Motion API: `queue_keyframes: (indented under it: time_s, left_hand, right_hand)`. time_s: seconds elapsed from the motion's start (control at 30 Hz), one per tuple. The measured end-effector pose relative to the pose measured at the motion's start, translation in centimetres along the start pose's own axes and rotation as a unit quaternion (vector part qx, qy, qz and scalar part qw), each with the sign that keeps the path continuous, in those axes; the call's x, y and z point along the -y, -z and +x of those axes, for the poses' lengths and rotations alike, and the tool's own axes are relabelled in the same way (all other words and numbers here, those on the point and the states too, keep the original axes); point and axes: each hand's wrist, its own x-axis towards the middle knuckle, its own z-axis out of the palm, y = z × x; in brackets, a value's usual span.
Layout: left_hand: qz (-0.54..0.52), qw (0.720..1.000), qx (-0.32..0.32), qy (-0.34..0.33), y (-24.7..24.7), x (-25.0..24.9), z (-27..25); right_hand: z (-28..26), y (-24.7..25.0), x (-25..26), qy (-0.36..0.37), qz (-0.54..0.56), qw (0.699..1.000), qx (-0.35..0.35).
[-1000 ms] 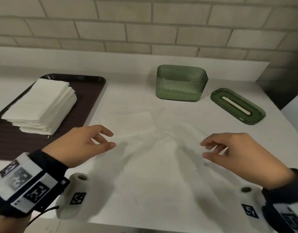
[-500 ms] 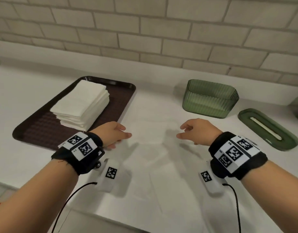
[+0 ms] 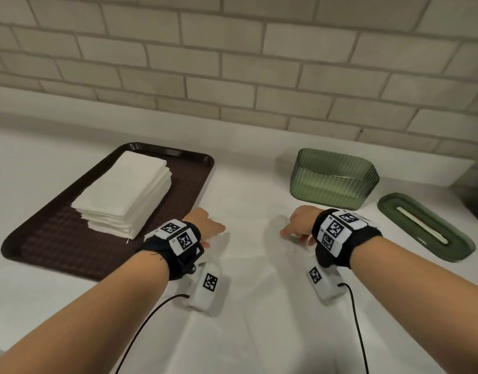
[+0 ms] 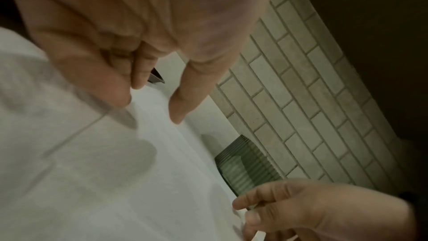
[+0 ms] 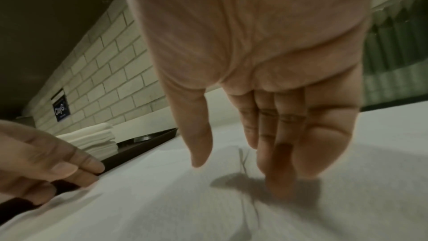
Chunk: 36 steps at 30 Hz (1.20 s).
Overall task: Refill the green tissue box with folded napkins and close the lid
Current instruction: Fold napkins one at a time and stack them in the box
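A large unfolded white napkin [image 3: 248,265] lies spread on the white counter in front of me. My left hand [image 3: 213,230] rests on its far left part, thumb and index fingertip apart and touching the paper [image 4: 92,171]. My right hand [image 3: 289,232] touches the napkin's far right part with straight fingers pointing down [image 5: 238,175]. Neither hand grips anything. The green ribbed tissue box [image 3: 332,182] stands open behind my right hand. Its green lid [image 3: 424,228] lies flat to the right of the box. A stack of folded napkins [image 3: 124,195] sits on the left.
The stack sits on a dark brown tray [image 3: 57,238] left of my left hand. A tiled wall [image 3: 232,63] runs along the back of the counter. Cables hang from both wrist cameras over the counter's front edge.
Both hands have moved forward and down onto the far part of the spread napkin, and closer together. My head view has risen and now looks over both forearms.
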Motion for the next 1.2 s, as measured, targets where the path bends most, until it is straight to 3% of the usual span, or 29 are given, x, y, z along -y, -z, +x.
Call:
queue_keyframes:
  time_s: [0.13,0.53,0.8,0.93,1.03,1.2]
  left_hand:
    - [0.019,0.999,-0.02,-0.016,-0.3,0.3,0.9]
    - [0.035,0.986,-0.099,-0.133,0.0,0.5,1.0]
    - [-0.036,0.983,-0.077,-0.161,2.8,0.1,-1.3]
    - [-0.086,0.98,-0.028,-0.18,3.8,-0.5,-3.2]
    - [-0.117,0.975,0.013,-0.188,4.0,-1.6,-4.4]
    - [-0.157,0.966,0.037,-0.201,3.1,-4.3,-5.3]
  right_hand:
    - [0.3,-0.3,0.7,-0.005,-0.042,0.999,-0.006]
    - [-0.3,-0.5,0.6,0.044,-0.027,0.995,-0.088]
    - [-1.8,1.0,-2.4,0.109,0.102,0.98,-0.128]
    - [-3.6,2.1,-3.7,0.157,0.247,0.953,-0.073]
    - [-5.2,2.8,-4.4,0.189,0.354,0.916,-0.023]
    - [-7.1,3.4,-5.7,0.197,0.45,0.871,0.013]
